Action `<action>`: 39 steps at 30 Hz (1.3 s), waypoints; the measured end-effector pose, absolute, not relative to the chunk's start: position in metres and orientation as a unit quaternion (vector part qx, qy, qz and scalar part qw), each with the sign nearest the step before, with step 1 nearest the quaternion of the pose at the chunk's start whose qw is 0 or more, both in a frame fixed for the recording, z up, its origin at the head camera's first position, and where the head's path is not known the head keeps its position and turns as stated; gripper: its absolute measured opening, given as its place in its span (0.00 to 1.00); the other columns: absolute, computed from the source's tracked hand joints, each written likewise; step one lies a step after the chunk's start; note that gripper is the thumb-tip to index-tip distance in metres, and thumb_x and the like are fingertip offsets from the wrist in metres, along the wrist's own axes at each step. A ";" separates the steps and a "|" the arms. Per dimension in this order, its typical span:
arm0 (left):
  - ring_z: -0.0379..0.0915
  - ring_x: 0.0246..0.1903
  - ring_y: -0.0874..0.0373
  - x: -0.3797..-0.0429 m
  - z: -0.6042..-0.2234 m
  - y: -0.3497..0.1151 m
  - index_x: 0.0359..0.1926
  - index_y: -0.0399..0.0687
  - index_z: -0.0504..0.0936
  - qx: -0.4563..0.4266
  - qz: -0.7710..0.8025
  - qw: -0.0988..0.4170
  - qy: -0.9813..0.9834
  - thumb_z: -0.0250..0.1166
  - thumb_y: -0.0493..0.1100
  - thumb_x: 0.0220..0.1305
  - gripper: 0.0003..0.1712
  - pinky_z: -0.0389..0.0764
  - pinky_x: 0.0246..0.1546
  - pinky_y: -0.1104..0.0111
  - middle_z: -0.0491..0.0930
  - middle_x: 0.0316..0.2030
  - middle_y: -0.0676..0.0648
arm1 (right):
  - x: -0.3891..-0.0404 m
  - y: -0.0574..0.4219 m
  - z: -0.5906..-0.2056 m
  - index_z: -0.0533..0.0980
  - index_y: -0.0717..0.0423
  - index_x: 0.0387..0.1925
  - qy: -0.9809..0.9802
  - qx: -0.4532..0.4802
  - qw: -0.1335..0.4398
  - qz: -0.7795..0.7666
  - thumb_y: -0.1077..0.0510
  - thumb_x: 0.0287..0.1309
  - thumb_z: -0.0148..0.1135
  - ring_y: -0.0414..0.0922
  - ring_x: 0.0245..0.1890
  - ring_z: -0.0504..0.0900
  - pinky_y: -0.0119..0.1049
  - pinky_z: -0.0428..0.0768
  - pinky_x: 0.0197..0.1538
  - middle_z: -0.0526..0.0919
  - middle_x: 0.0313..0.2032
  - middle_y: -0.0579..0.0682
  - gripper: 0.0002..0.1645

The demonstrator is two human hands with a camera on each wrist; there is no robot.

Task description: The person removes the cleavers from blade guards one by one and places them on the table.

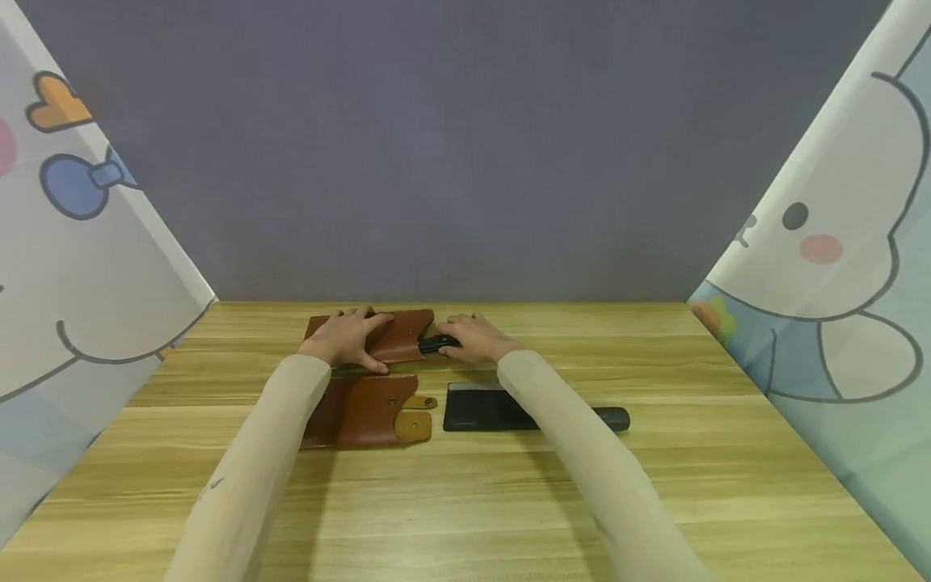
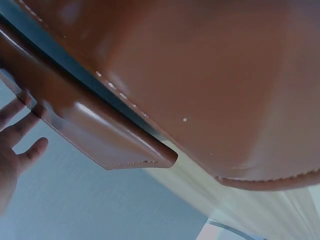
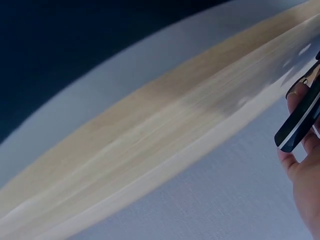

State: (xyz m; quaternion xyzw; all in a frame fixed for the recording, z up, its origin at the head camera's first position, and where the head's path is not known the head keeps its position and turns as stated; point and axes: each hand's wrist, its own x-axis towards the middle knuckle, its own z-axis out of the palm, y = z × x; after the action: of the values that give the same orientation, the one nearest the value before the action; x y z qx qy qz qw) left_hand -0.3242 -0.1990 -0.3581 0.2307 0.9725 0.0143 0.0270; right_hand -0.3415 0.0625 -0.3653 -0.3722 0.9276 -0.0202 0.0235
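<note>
Toward the back of the table lies a brown leather sheath (image 1: 393, 346) with the black handle of a knife (image 1: 435, 343) sticking out of its right end; the blade is hidden inside. My left hand (image 1: 347, 335) rests across this sheath, fingers spread and thumb near its front edge. In the left wrist view the fingers of the left hand (image 2: 15, 145) touch the leather's stitched edge, thumb apart from it. My right hand (image 1: 474, 338) grips the knife's handle, and the right wrist view shows the handle (image 3: 299, 122) between thumb and fingers.
A second brown leather sheath (image 1: 364, 412) with tan snap straps lies in front of the first. To its right is a black wide-bladed cleaver (image 1: 483, 408), partly under the right forearm, its handle pointing right. A grey wall (image 1: 451, 162) stands behind the table (image 1: 407, 517).
</note>
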 end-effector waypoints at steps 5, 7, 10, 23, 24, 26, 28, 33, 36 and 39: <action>0.61 0.59 0.34 -0.322 -0.353 -0.199 0.69 0.56 0.57 0.237 0.007 0.018 0.971 0.68 0.71 0.37 0.58 0.55 0.58 0.38 0.61 0.62 0.36 | -0.339 0.063 -0.363 0.65 0.50 0.63 0.926 -0.376 0.020 -0.025 0.44 0.63 0.50 0.50 0.63 0.65 0.56 0.58 0.65 0.68 0.61 0.51 0.29; 0.61 0.59 0.35 -0.321 -0.351 -0.200 0.68 0.55 0.58 0.241 0.006 0.013 0.970 0.68 0.71 0.37 0.58 0.56 0.58 0.38 0.61 0.62 0.36 | -0.338 0.063 -0.362 0.66 0.50 0.62 0.925 -0.380 0.014 -0.024 0.44 0.63 0.50 0.50 0.62 0.65 0.56 0.59 0.65 0.68 0.61 0.51 0.28; 0.60 0.60 0.35 -0.320 -0.350 -0.201 0.69 0.55 0.58 0.246 0.006 0.008 0.969 0.68 0.70 0.37 0.58 0.55 0.58 0.37 0.60 0.62 0.36 | -0.336 0.063 -0.360 0.67 0.50 0.61 0.921 -0.388 0.003 -0.023 0.45 0.63 0.50 0.49 0.60 0.68 0.55 0.62 0.63 0.71 0.58 0.51 0.27; 0.59 0.60 0.35 -0.315 -0.346 -0.202 0.68 0.54 0.59 0.256 -0.004 0.000 0.967 0.68 0.71 0.36 0.58 0.56 0.58 0.37 0.61 0.61 0.36 | -0.330 0.063 -0.359 0.69 0.49 0.57 0.910 -0.415 -0.012 -0.018 0.46 0.63 0.51 0.46 0.51 0.73 0.48 0.69 0.53 0.75 0.50 0.48 0.23; 0.59 0.60 0.35 -0.314 -0.345 -0.202 0.68 0.54 0.59 0.257 -0.004 -0.001 0.966 0.68 0.71 0.36 0.58 0.56 0.58 0.38 0.61 0.61 0.36 | -0.329 0.063 -0.359 0.70 0.49 0.56 0.908 -0.418 -0.014 -0.019 0.46 0.63 0.51 0.46 0.50 0.74 0.48 0.69 0.52 0.76 0.49 0.48 0.22; 0.59 0.60 0.35 -0.314 -0.345 -0.202 0.68 0.54 0.59 0.260 -0.006 -0.002 0.966 0.68 0.71 0.36 0.58 0.55 0.58 0.38 0.61 0.61 0.36 | -0.328 0.064 -0.359 0.70 0.49 0.55 0.906 -0.422 -0.018 -0.020 0.47 0.63 0.52 0.46 0.47 0.74 0.47 0.69 0.49 0.76 0.48 0.48 0.22; 0.59 0.60 0.36 -0.313 -0.344 -0.202 0.68 0.54 0.59 0.262 -0.007 -0.005 0.965 0.68 0.71 0.36 0.58 0.55 0.58 0.38 0.62 0.60 0.36 | -0.328 0.065 -0.358 0.71 0.49 0.54 0.904 -0.426 -0.021 -0.022 0.47 0.63 0.52 0.45 0.47 0.74 0.46 0.69 0.49 0.76 0.47 0.48 0.21; 0.59 0.60 0.36 -0.311 -0.343 -0.202 0.68 0.54 0.59 0.267 -0.014 -0.013 0.964 0.68 0.71 0.35 0.59 0.55 0.59 0.39 0.62 0.60 0.35 | -0.326 0.068 -0.358 0.70 0.49 0.55 0.903 -0.427 -0.027 -0.035 0.47 0.63 0.51 0.46 0.51 0.73 0.48 0.69 0.52 0.76 0.51 0.48 0.21; 0.58 0.60 0.35 -0.310 -0.342 -0.202 0.68 0.53 0.59 0.268 -0.017 -0.013 0.963 0.69 0.71 0.35 0.59 0.55 0.59 0.39 0.61 0.61 0.34 | -0.326 0.071 -0.359 0.70 0.49 0.54 0.902 -0.428 -0.033 -0.042 0.48 0.63 0.51 0.46 0.50 0.74 0.47 0.69 0.52 0.76 0.51 0.48 0.20; 0.58 0.60 0.34 -0.308 -0.341 -0.202 0.68 0.52 0.59 0.271 -0.023 -0.017 0.962 0.69 0.71 0.35 0.59 0.56 0.58 0.39 0.61 0.60 0.33 | -0.325 0.072 -0.359 0.71 0.49 0.53 0.901 -0.430 -0.035 -0.048 0.48 0.63 0.51 0.45 0.49 0.74 0.47 0.70 0.51 0.76 0.50 0.48 0.20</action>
State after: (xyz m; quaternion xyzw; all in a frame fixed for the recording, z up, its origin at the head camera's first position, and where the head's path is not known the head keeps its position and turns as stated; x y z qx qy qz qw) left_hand -0.3082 -0.2022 -0.3410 0.2712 0.9621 -0.0226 -0.0165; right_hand -0.3254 0.0722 -0.3589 -0.4302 0.9008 -0.0485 -0.0350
